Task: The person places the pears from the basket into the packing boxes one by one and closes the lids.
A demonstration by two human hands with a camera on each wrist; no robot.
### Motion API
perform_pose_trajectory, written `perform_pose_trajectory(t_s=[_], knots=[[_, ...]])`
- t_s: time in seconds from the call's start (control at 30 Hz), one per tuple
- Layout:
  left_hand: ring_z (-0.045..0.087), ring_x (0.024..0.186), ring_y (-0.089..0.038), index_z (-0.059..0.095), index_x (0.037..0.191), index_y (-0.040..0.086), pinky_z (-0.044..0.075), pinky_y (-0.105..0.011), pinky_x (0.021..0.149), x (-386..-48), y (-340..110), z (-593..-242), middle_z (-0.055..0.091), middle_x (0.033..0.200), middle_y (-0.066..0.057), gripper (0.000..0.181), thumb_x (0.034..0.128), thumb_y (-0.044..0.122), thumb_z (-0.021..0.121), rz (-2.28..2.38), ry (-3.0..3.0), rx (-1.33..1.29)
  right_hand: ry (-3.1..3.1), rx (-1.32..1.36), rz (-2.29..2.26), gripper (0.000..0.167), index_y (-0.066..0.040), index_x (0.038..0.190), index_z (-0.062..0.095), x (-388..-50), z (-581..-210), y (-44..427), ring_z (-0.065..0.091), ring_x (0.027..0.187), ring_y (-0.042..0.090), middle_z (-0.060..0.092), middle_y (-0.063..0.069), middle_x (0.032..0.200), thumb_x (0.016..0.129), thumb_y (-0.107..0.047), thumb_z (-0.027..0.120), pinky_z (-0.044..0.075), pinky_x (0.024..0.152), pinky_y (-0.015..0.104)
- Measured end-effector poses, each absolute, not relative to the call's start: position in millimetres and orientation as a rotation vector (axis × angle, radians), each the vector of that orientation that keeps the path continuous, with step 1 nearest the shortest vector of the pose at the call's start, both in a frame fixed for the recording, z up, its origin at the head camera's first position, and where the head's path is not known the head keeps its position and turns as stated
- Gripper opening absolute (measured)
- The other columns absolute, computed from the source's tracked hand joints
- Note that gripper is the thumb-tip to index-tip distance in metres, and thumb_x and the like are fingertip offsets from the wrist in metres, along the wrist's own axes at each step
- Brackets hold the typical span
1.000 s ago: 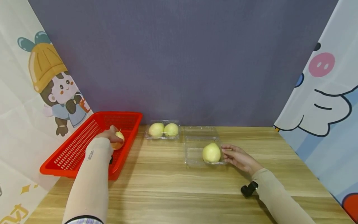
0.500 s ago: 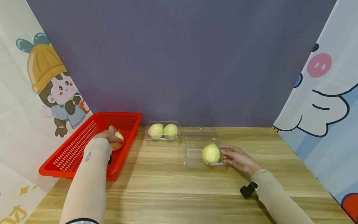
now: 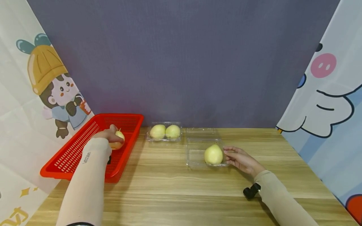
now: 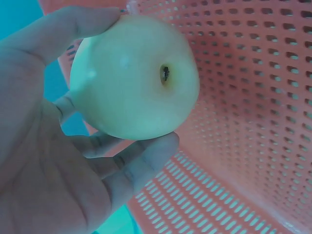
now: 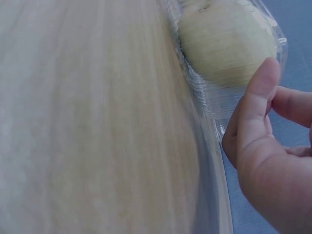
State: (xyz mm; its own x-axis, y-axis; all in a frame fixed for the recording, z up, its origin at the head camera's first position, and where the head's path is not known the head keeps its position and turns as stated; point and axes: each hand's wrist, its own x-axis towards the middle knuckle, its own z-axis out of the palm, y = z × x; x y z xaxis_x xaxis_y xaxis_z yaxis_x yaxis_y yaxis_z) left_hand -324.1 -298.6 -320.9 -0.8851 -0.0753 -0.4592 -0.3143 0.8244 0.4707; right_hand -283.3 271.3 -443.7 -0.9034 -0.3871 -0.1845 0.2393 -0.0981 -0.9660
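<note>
Left hand [image 3: 106, 135] grips a round pale-yellow pear [image 4: 131, 83], right hand [image 3: 240, 159] at an opened clear plastic container [image 3: 195, 153]

Around the left hand slopes a red, perforated plastic basket [image 3: 80, 142]. From above, the back of that hand covers much of the gripped pear, leaving the stem end visible; the left-wrist view shows thumb and fingers curled round it, blossom end exposed. Whether the fruit touches the basket floor cannot be told, and the forearm in its beige sleeve [image 3: 90, 175] hides part of the basket.

Right of the left hand, beyond the basket, two pale-yellow pears [image 3: 157, 131] sit side by side in a second clear plastic container [image 3: 167, 140]. Farther right, the opened container's transparent lid, on the far side, is hard to make out. Just left of the right hand's fingertips, a rounded yellow-green pear [image 3: 213, 154] occupies its right half; the right-wrist view cuts this fruit off at the top. Whether thumb and fingers pinch the container's edge or merely rest there is unclear. A small black device [image 3: 251, 191] shows at that wrist.

Beneath both hands spreads a light wood-grain table [image 3: 169, 188]. Left of the left hand hangs a white cartoon-printed sheet [image 3: 17, 94]; beyond both hands, a dark grey-purple backdrop [image 3: 181, 62]; right of the right hand, a pale sheet with a pink snout [image 3: 339, 78], cropped by the frame.
</note>
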Motion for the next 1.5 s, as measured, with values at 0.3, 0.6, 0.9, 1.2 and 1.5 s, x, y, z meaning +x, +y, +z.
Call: perform_pose_trajectory(t_s=[0.3,0.6,0.9,1.2,1.5], knots=[[0.051,0.103,-0.040,0.025,0.136,0.001,0.048,-0.049,0.082,-325,-288,-304,0.051,0.113,-0.024,0.077,0.0875,0.042,0.068,0.539,2.708,-0.050,1.759,-0.165,-2.057,0.045,0.012,0.142,0.031,-282,-443,272,0.057,0.082,0.009,0.055,0.004,0.099,0.105,-0.007,0.049,0.053,0.071,0.021],[0.055,0.101,-0.040,0.027,0.130,-0.002,0.048,-0.053,0.082,-323,-286,-296,0.054,0.109,-0.024,0.071,0.0891,0.041,0.065,0.469,2.769,0.052,1.767,-0.154,-2.045,0.050,0.015,0.144,0.026,-281,-442,271,0.057,0.082,0.008,0.055,0.005,0.101,0.105,-0.007,0.049,0.053,0.072,0.020],[0.051,0.104,-0.041,0.024,0.131,-0.002,0.050,-0.050,0.086,-317,-285,-291,0.050,0.113,-0.025,0.072,0.0891,0.038,0.067,0.589,2.725,0.043,1.764,-0.170,-2.037,0.054,0.016,0.146,0.022,-281,-441,272,0.056,0.082,0.009,0.054,0.005,0.101,0.105,-0.008,0.049,0.053,0.072,0.021],[0.051,0.102,-0.039,0.025,0.130,0.000,0.049,-0.049,0.085,-315,-284,-288,0.050,0.111,-0.023,0.071,0.0881,0.039,0.066,0.586,2.727,0.030,1.767,-0.169,-2.032,0.054,0.015,0.146,0.023,-281,-441,271,0.057,0.082,0.009,0.055,0.005,0.101,0.105,-0.009,0.050,0.053,0.072,0.021],[0.051,0.103,-0.039,0.025,0.132,0.000,0.050,-0.047,0.085,-311,-281,-283,0.051,0.112,-0.024,0.072,0.0902,0.041,0.066,0.576,2.754,0.094,1.768,-0.172,-2.030,0.056,0.015,0.147,0.021,-281,-440,271,0.057,0.082,0.009,0.054,0.005,0.101,0.106,-0.009,0.050,0.053,0.072,0.021]])
